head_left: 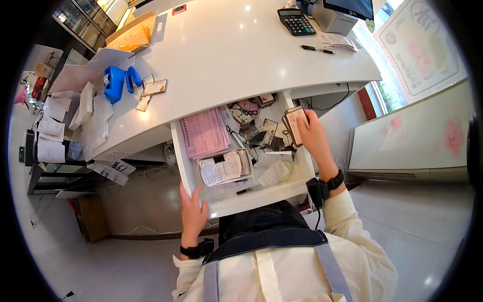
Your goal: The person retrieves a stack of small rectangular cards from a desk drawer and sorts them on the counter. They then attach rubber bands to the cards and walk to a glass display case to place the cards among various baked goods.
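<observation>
A white drawer [178,146] stands pulled out from under the counter, in front of my body. My left hand [193,214] is at its front left corner, fingers apart, with nothing in them; it looks to touch the drawer's side. Over the drawer's right edge, my right hand [314,136] grips a small stack of brown-edged cards [294,128]. Inside the drawer lie a pile of pink printed forms [204,133], an open box [246,160] with handwritten slips [220,169], a roll of tape [287,171], a black pen [243,191] and loose small items.
On the white counter [216,60] are several loose cards [155,87], a blue case [114,84], a calculator [296,22], a pen [317,49] and a screen [352,11]. Papers [52,127] crowd the left end. A white cabinet [402,151] stands at the right.
</observation>
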### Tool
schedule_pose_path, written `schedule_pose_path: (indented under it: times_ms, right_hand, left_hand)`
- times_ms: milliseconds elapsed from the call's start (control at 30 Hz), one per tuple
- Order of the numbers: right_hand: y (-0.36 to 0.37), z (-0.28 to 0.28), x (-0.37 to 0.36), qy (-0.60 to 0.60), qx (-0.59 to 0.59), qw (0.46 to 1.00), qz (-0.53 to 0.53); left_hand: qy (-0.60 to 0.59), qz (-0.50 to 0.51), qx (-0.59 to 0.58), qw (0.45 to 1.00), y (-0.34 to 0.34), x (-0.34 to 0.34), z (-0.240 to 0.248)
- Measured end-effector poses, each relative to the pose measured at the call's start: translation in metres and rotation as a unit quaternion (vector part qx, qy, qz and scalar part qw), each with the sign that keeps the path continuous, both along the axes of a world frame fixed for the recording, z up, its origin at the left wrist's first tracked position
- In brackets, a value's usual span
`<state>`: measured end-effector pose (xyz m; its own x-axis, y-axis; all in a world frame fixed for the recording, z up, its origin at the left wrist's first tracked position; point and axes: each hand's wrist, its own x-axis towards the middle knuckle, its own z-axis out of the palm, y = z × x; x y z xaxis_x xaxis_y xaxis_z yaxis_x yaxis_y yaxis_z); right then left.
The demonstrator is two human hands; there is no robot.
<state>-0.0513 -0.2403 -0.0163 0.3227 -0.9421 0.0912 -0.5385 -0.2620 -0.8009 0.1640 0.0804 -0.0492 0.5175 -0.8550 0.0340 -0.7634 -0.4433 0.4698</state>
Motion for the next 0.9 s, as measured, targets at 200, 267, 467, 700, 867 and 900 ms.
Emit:
schedule_pose_path:
  times_ms: [200, 267, 467, 700, 867, 900]
  right_hand:
    - [-0.021, -0.012, 0.038, 0.046, -0.029, 0.998, 0.042]
    - [-0.023, -0.026, 0.049, 0.052, 0.003, 0.997, 0.061]
    - [-0.021, -0.065, 0.06, 0.186, -0.12, 0.969, 0.113]
    - [0.0, -0.048, 0.048, 0.179, -0.291, 0.933, 0.109]
    - [0.031, -0.026, 0.017, 0.115, -0.126, 0.97, 0.172]
    - [0.04, -0.017, 0.009, 0.118, -0.073, 0.972, 0.188]
  left_hand:
    - [0.035, 0.022, 0.034, 0.999, -0.001, -0.006, 0.003]
    - [0.013, 0.022, 0.033, 0.999, 0.004, -0.008, -0.003]
    - [0.002, 0.044, 0.054, 0.998, 0.01, -0.014, -0.005]
    - [0.001, 0.062, 0.057, 0.996, 0.007, -0.019, -0.001]
    - [0.0, 0.076, 0.056, 0.996, 0.009, -0.018, -0.005]
    - [0.0, 0.077, 0.058, 0.995, 0.009, -0.018, -0.006]
